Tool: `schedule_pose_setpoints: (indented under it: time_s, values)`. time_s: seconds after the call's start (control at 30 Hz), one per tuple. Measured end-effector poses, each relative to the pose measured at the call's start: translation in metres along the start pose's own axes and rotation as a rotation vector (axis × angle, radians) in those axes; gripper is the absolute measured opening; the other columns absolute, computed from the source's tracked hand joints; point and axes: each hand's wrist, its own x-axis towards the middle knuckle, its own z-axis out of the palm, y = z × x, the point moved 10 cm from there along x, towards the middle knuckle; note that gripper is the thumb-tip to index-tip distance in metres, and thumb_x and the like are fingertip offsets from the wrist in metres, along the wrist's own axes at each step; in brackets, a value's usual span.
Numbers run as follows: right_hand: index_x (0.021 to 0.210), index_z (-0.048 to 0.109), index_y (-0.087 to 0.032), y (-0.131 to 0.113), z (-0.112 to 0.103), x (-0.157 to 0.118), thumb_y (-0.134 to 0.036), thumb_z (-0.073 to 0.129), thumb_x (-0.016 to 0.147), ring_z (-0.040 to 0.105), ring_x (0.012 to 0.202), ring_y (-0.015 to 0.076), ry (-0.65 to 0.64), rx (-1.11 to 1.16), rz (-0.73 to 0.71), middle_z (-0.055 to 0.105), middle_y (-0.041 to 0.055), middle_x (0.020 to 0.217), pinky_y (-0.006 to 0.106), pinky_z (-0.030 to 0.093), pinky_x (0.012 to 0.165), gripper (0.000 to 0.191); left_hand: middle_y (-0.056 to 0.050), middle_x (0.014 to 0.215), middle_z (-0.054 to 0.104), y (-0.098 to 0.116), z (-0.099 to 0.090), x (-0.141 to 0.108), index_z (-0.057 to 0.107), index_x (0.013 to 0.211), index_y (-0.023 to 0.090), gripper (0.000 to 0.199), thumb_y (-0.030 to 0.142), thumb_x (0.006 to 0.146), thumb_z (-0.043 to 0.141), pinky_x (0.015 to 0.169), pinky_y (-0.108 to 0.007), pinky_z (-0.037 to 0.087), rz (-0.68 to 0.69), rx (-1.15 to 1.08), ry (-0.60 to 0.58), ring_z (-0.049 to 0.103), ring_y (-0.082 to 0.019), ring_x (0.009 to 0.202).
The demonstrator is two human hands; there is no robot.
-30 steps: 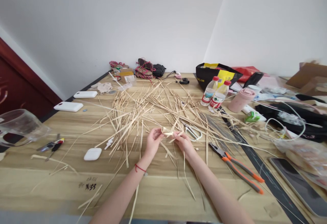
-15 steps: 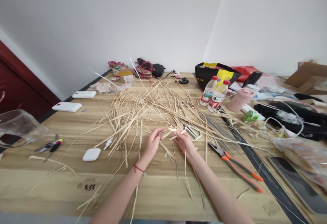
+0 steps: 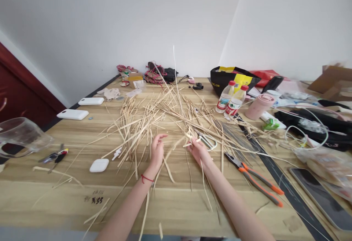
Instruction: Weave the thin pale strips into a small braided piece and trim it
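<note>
Partly hidden, the pinched strips (image 3: 189, 136)

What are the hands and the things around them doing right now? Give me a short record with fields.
left hand: open, no clear grip, nearest to the loose strips
right hand: pale strips between its fingertips
middle of table: loose strips, spread and crossing
right side: orange-handled pliers lying flat; dark-screened phone; pink cup, upright
left side: white rounded case; two white devices
unclear: how the held strips are joined
</note>
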Motion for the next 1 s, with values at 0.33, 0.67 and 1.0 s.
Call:
schedule_pose_setpoints:
  time_s: [0.33, 0.67, 1.0]
  values:
    - [0.077, 0.066, -0.021, 0.006, 0.011, -0.01, -0.04, 0.077, 0.059, 0.058, 0.072, 0.0172, -0.004, -0.295, -0.058, 0.064, 0.0011, 0.072, 0.029, 0.044, 0.069, 0.028, -0.007, 0.1, 0.065, 0.024, 0.049, -0.019, 0.063, 0.094, 0.018, 0.025, 0.03, 0.071, 0.066, 0.092, -0.037, 0.041, 0.034, -0.048, -0.312, 0.057, -0.021, 0.099]
    - [0.077, 0.068, -0.02, 0.008, 0.026, -0.014, -0.04, 0.075, 0.062, 0.059, 0.073, 0.0162, -0.117, -0.41, -0.002, 0.067, 0.0016, 0.078, 0.029, 0.044, 0.073, 0.026, -0.006, 0.082, 0.067, 0.005, 0.047, -0.013, 0.067, 0.079, 0.016, 0.017, 0.031, 0.072, 0.065, 0.081, -0.033, 0.047, -0.007, -0.027, -0.313, 0.061, -0.02, 0.083]
    - [0.073, 0.068, -0.023, 0.007, 0.01, -0.008, -0.04, 0.077, 0.058, 0.056, 0.071, 0.0157, -0.038, -0.365, -0.048, 0.066, 0.0001, 0.078, 0.028, 0.042, 0.069, 0.024, -0.007, 0.093, 0.064, 0.021, 0.06, -0.018, 0.069, 0.089, 0.019, 0.019, 0.029, 0.079, 0.055, 0.086, -0.035, 0.045, 0.103, 0.007, -0.474, 0.058, -0.02, 0.092]
